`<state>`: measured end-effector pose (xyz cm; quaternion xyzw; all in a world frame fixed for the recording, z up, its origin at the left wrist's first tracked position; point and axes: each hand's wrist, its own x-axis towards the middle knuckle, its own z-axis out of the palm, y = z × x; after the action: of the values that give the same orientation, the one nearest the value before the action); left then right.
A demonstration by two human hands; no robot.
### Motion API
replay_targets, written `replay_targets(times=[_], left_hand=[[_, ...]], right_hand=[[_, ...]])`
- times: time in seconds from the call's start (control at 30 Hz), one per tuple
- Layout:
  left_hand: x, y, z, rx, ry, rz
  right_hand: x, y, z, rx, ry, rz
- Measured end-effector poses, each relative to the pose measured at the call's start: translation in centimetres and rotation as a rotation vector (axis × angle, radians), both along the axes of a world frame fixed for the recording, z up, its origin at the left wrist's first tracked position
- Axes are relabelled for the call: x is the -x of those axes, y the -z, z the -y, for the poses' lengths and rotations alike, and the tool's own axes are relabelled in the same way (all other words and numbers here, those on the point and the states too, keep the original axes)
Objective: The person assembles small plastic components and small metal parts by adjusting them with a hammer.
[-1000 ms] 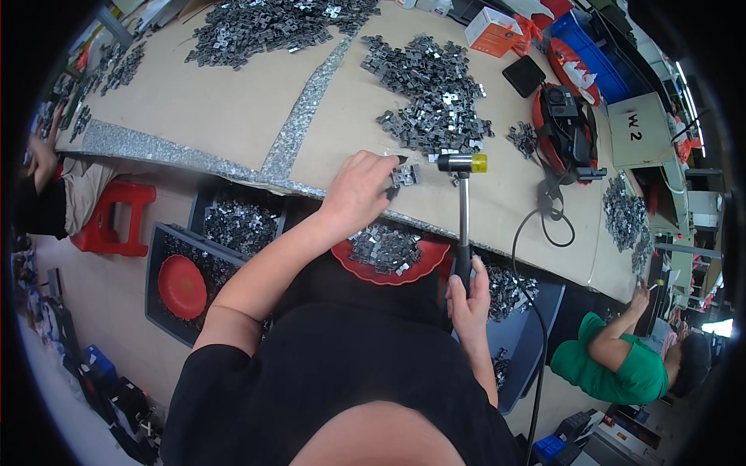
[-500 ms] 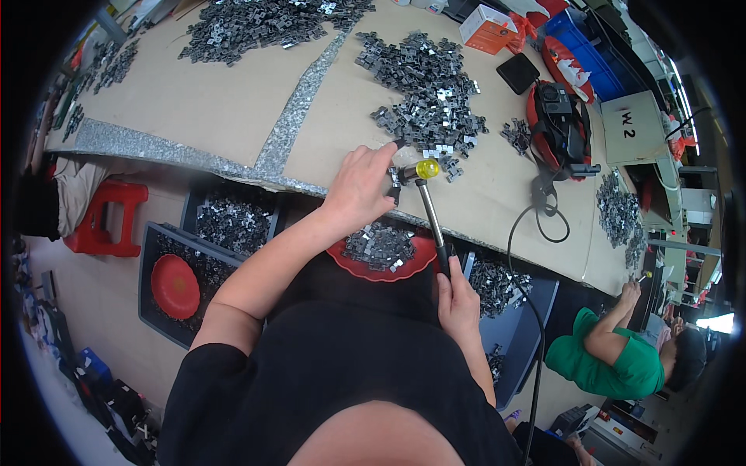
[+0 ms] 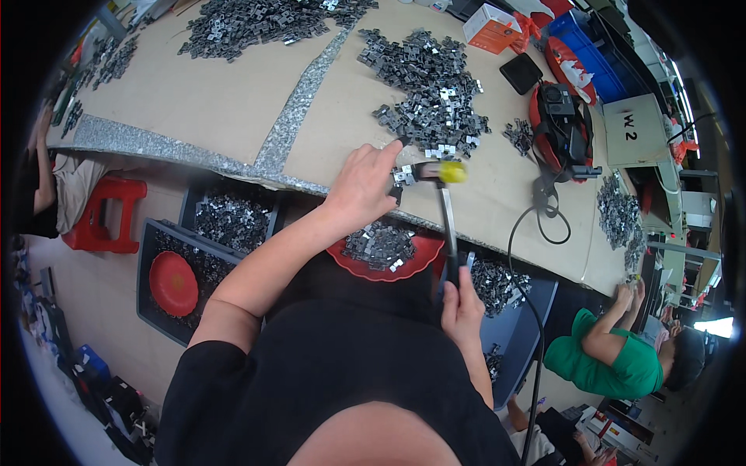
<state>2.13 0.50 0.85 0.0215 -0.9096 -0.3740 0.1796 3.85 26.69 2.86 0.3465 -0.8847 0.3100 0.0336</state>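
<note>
My right hand [image 3: 463, 312] is closed round the black grip of a hammer [image 3: 448, 221]. The hammer's yellow face is smeared by motion, just over the table's near edge. To its left, my left hand [image 3: 362, 183] pinches a small shiny metal clip-like piece [image 3: 403, 175] between thumb and forefinger, both tipped with black covers. The hammer's head is beside that piece; whether they touch I cannot tell. Beyond my left hand lies a pile of similar metal pieces [image 3: 435, 97]. Below, a red scalloped dish [image 3: 376, 273] at my lap holds more of them.
Another heap of metal pieces [image 3: 252, 29] lies at the far left. Grey bins [image 3: 513, 349] flank my lap. A black cable [image 3: 510, 241] hangs over the table edge on the right, near a red-and-black device [image 3: 561, 128]. A person in green [image 3: 606, 353] works at far right.
The hammer's head has shifted right, away from the pinched piece, and my right hand has moved slightly right and down with it. My left hand stays nearly in place.
</note>
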Motion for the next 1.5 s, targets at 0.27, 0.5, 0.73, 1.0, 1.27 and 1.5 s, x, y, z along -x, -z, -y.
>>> replay_targets(times=[0.27, 0.5, 0.73, 1.0, 1.27, 1.5], left_hand=[[-2.7, -1.5, -1.0, 0.073, 0.326, -0.009], [3.7, -1.3, -3.8, 0.191, 0.102, -0.132], [6.4, -0.3, -5.5, 0.430, 0.023, -0.035], [1.2, -2.5, -1.3, 0.367, 0.128, -0.066], [0.0, -2.9, -2.2, 0.776, 0.342, -0.046], [-1.2, -1.3, -1.0, 0.275, 0.160, -0.245]], right_hand=[[0.3, 0.9, -2.0, 0.248, 0.268, 0.321], [0.7, 1.6, -1.9, 0.428, 0.283, 0.401], [0.6, 1.7, -2.3, 0.475, 0.360, 0.515], [0.2, 2.1, -2.4, 0.491, 0.322, 0.612], [-0.2, 2.8, -1.4, 0.351, 0.189, 0.463], [-0.9, 2.6, -2.3, 0.307, 0.189, 0.416]])
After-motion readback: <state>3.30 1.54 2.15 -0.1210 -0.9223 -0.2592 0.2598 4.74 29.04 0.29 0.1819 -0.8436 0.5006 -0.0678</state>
